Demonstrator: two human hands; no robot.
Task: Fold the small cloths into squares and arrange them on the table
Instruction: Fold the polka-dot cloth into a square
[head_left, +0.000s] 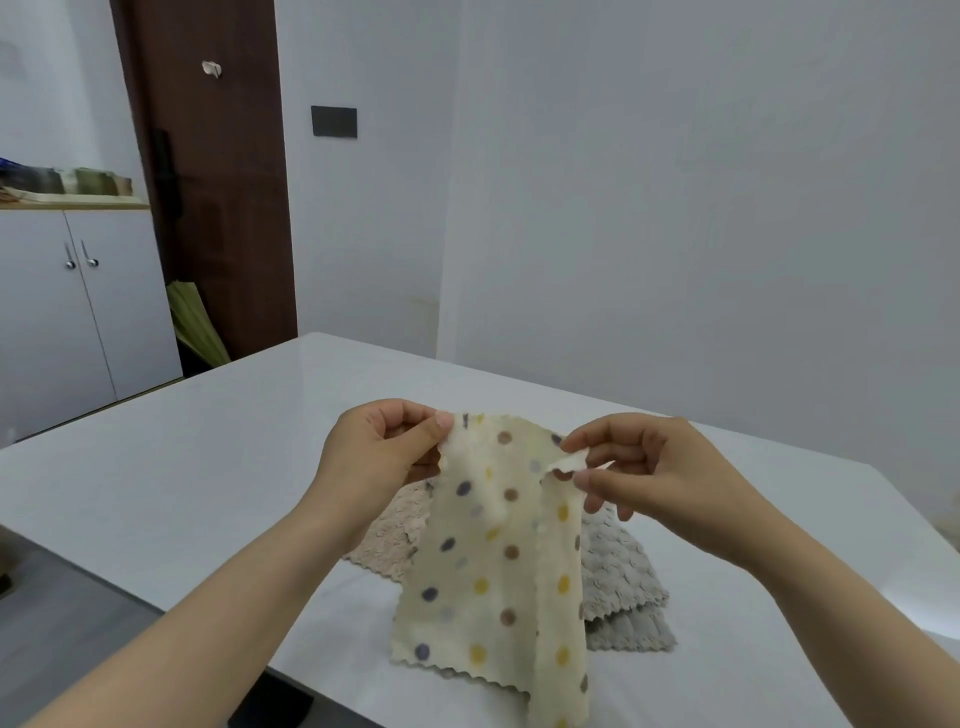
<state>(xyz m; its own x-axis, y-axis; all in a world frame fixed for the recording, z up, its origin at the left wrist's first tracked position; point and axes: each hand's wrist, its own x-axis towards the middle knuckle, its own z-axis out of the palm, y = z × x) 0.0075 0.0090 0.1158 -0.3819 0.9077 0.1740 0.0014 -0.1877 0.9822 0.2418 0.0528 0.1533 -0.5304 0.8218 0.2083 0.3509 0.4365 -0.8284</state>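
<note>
Hands hold a cream polka-dot cloth (498, 561) up above the white worktop (208, 467). The left hand (379, 452) has its fingers (441, 421) pinched closed on the cloth's upper left corner. The right hand (649, 467) nips the upper right corner between thumb and fingertips, its other fingers loosely curled. The cloth hangs down, its zigzag lower edge near the worktop. Behind it lie a beige cloth (389, 535) to the left and a grey cloth (623, 587) to the right, both flat on the worktop.
</note>
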